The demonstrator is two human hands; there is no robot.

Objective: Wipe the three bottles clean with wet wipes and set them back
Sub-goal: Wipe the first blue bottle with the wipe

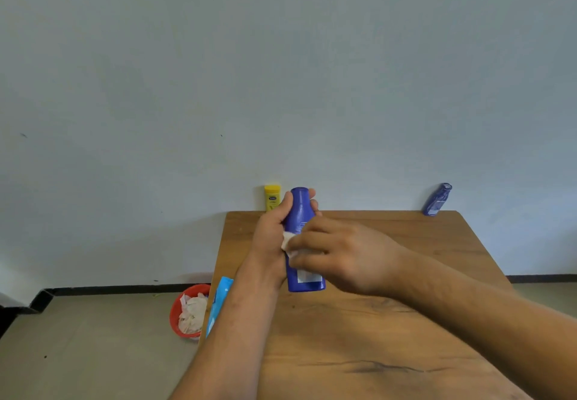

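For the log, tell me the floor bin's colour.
The bin is red, clearest in the head view.

Bench [374,337]: wood, matt, visible grain. Blue bottle [298,212]: glossy smooth plastic. Wipe [288,240]: soft white cloth-like sheet. Yellow tube [271,196]: smooth plastic.

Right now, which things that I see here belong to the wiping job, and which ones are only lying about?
For the job:
blue bottle, gripped by the left hand
wet wipe, held on it by the right hand
yellow bottle
second blue bottle
pack of wipes

Only lying about:
red bin on the floor, with crumpled white sheets inside
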